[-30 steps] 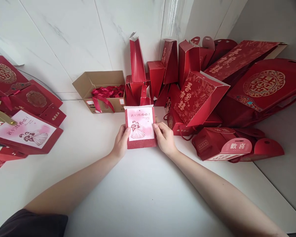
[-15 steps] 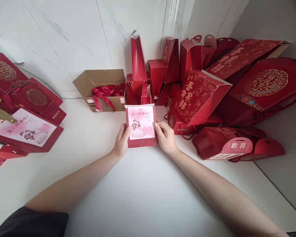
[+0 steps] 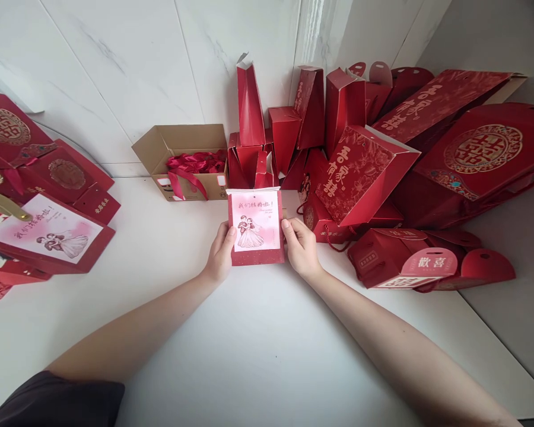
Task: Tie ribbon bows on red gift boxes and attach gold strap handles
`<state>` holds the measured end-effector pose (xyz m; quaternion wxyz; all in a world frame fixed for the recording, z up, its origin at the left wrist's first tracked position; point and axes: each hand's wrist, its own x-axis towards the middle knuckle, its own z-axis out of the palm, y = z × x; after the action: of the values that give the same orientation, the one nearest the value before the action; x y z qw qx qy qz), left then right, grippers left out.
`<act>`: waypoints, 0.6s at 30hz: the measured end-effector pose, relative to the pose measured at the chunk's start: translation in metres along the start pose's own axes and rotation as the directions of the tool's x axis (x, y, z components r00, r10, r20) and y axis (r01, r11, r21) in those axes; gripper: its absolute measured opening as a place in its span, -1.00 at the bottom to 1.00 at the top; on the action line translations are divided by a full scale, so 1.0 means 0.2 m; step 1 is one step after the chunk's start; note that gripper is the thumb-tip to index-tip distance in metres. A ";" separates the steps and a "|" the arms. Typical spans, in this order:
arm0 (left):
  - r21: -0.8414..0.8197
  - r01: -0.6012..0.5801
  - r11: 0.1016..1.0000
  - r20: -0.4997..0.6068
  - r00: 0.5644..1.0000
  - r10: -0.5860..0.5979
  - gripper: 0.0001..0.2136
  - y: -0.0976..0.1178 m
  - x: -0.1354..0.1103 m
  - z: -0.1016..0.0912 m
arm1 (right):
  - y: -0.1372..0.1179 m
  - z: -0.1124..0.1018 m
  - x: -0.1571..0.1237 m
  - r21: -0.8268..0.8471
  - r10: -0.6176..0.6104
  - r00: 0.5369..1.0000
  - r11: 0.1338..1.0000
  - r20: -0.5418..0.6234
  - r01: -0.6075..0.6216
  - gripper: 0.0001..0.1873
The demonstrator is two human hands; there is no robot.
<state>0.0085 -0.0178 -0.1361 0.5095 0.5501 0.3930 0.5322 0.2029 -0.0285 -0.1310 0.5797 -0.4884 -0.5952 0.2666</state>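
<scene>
A small red gift bag with a pink panel showing a drawn couple stands on the white table at the centre. My left hand grips its left edge with the thumb on the front. On the opposite edge, my right hand holds it the same way. Both hands are closed on the bag.
A brown cardboard box with red ribbons sits behind the bag. Several red bags and boxes are piled at the back right against the wall. More red bags, one with the same couple picture, lie at the left.
The small bag and both hands have shifted very slightly; the hold on the bag is the same.
</scene>
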 end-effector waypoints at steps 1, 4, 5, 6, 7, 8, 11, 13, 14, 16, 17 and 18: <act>-0.009 -0.001 1.000 0.014 1.000 0.001 -0.66 0.00 0.00 0.00 | 0.01 0.00 0.00 0.024 0.019 1.000 1.000 -0.022 -0.018 -0.62; -0.054 -0.002 0.999 0.067 0.998 0.005 -0.65 0.01 0.00 0.00 | 0.03 -0.02 0.01 0.071 0.031 0.997 0.997 -0.075 -0.025 -0.69; -0.067 -0.004 0.998 0.084 0.996 0.010 -0.64 0.02 0.00 0.01 | 0.02 -0.03 0.02 0.068 0.018 0.996 0.998 -0.085 -0.012 -0.70; -0.074 -0.010 0.997 0.102 0.995 0.017 -0.64 0.02 0.00 0.01 | 0.01 -0.04 0.03 0.059 -0.001 0.996 0.998 -0.094 0.007 -0.70; -0.069 -0.019 0.997 0.123 0.992 0.027 -0.62 0.02 0.00 0.01 | 0.00 -0.06 0.04 0.046 -0.028 0.994 0.998 -0.103 0.033 -0.70; -0.048 -0.036 0.998 0.142 0.989 0.042 -0.61 0.02 0.00 0.02 | -0.03 -0.07 0.05 0.027 -0.062 0.992 0.997 -0.108 0.066 -0.68; 0.145 -0.175 0.974 0.122 0.980 0.158 -0.55 0.03 -0.03 0.03 | -0.14 -0.12 0.08 -0.094 -0.198 0.980 0.977 -0.036 0.193 -0.62; 0.353 -0.301 0.886 0.081 0.953 0.292 -0.41 0.04 -0.06 0.03 | -0.23 -0.15 0.08 -0.192 -0.240 0.970 0.952 0.026 0.240 -0.79; 0.445 -0.350 0.824 0.086 0.933 0.349 -0.26 0.05 -0.08 0.04 | -0.28 -0.16 0.08 -0.227 -0.249 0.968 0.941 0.043 0.252 -0.76; 0.552 -0.409 0.727 0.149 0.906 0.397 0.07 0.06 -0.12 0.07 | -0.36 -0.17 0.06 -0.289 -0.233 0.967 0.923 0.102 0.253 -0.73; 0.570 -0.420 0.706 0.175 0.902 0.396 0.21 0.07 -0.15 0.08 | -0.40 -0.17 0.05 -0.308 -0.211 0.969 0.920 0.128 0.241 -0.72; 0.576 -0.421 0.700 0.187 0.902 0.388 0.30 0.08 -0.16 0.10 | -0.43 -0.17 0.04 -0.322 -0.191 0.969 0.918 0.154 0.232 -0.69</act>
<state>0.0215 -0.0552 -0.1257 0.1875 0.7694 0.3981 0.4630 0.2132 -0.0621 -0.0460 0.4762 -0.4962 -0.7151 0.1253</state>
